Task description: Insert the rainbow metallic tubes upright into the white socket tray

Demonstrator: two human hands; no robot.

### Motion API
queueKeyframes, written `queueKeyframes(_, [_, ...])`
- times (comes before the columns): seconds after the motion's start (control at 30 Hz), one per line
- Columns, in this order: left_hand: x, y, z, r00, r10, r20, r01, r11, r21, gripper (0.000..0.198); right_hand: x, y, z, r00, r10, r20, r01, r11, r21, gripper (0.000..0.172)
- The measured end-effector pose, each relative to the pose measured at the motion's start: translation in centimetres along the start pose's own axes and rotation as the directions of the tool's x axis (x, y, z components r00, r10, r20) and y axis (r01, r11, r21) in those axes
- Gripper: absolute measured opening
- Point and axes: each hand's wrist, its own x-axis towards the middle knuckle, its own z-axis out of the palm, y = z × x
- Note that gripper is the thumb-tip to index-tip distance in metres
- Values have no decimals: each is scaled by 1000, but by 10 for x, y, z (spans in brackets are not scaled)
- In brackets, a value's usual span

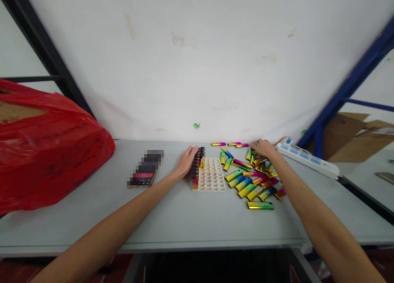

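Observation:
A white tray (212, 174) with rows of round holes lies on the table. Black-topped lighters (195, 170) stand upright along its left side, with a few in the row beside it at the far end. My left hand (186, 160) is closed around the tray's far left edge, fingers against the standing lighters. To the right of the tray spreads a loose pile of shiny lighters (246, 189) in yellow, green, blue and pink. Over the pile's far end my right hand (265, 148) bends down, fingers closed; what they hold is hidden.
A phone (147, 172), partly pixelated, lies left of my left hand. The red plastic bag (55, 151) bulges over the table's left end. A white power strip (308, 159) runs beside my right forearm. Behind it stands a cardboard box (353, 139). The wall (197, 69) bounds the far edge.

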Motion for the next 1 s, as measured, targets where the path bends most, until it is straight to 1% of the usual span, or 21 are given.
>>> queueKeyframes(0.13, [-1,2,0,1000,3,-4,-3,1000,-5,42,1,0,9,999,-10,33,9,1000,7,51])
queueKeyframes(0.2, [-1,3,0,1000,-2,-5,2,1000,3,43,-1,-1,8,1000,-15,10,15,1000,13,51])
queueKeyframes(0.3, [-1,4,0,1000,-4,-5,4,1000,16,43,-6,-3,4,992,-42,-123,54,994,99,45])
queueKeyframes(0.37, [-1,3,0,1000,-3,-5,3,1000,13,43,-10,-8,-2,970,-32,-241,92,966,240,43])
queueKeyframes(0.4, [-1,2,1,1000,-2,-5,2,1000,8,42,-13,-11,-5,958,-8,-287,108,936,334,45])
queueKeyframes(0.43, [0,1,1,1000,1,-5,-1,1000,1,42,-16,-15,-9,947,30,-319,121,889,441,48])
queueKeyframes(0.47, [0,0,1,1000,4,-6,-4,1000,-7,42,-20,-20,-13,941,73,-330,132,819,558,53])
queueKeyframes(0.5, [0,0,1,1000,8,-7,-8,1000,-15,42,-25,-27,-17,942,110,-317,142,724,675,59])
queueKeyframes(0.57, [0,0,1,1000,9,-4,-9,1000,-21,42,-40,-45,-26,964,129,-231,144,476,868,67])
queueKeyframes(0.6, [0,0,1,1000,7,-3,-7,1000,-21,43,-49,-56,-30,978,102,-182,137,342,930,65])
queueKeyframes(0.63, [0,1,1,1000,2,-3,-2,1000,-20,43,-60,-68,-35,990,43,-136,122,238,963,61])
queueKeyframes(0.67, [-1,2,0,1000,-2,-2,2,1000,-17,43,-70,-80,-39,995,-23,-96,98,167,981,57])
queueKeyframes(0.73, [-1,3,0,1000,-5,-5,4,1000,-11,43,-92,-106,-47,991,-132,-33,43,73,996,50])
queueKeyframes(0.8, [0,3,0,1000,0,-6,0,1000,-3,43,-111,-128,-52,968,-250,3,-5,-7,1000,47])
queueKeyframes(0.83, [0,3,0,1000,2,-5,-2,1000,-2,43,-119,-138,-53,951,-308,9,-17,-22,1000,46])
queueKeyframes(0.9, [0,2,0,1000,1,-5,-1,1000,-6,43,-129,-152,-51,924,-381,40,-39,12,999,45])
queueKeyframes(0.97, [1,2,0,1000,0,-4,0,1000,-9,44,-135,-160,-46,925,-379,41,0,108,994,45])
queueKeyframes(1.0, [1,2,0,1000,3,-5,-3,1000,-9,44,-137,-162,-42,935,-355,11,52,167,985,45])
